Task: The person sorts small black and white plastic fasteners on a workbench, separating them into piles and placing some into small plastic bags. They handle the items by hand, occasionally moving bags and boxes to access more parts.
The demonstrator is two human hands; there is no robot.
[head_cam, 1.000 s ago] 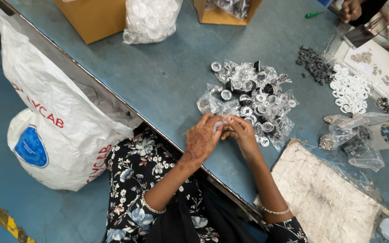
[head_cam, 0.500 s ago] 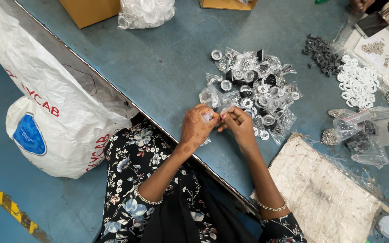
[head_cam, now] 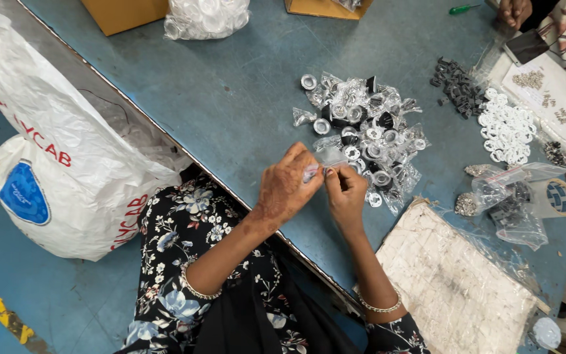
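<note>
Hands (head_cam: 316, 187) unmoved, pinched packet (head_cam: 314, 172) half-hidden.

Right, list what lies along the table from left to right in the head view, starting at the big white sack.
White sack → left hand → right hand, both pinching a small clear packet → pile of bagged round parts → black parts → white rings → tape roll.

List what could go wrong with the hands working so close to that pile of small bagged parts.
1. The left hand and right hand pinch a small clear packet near the table edge; dropped, it might fall into the lap.
2. A wrist could brush the pile of bagged parts and scatter it.
</note>
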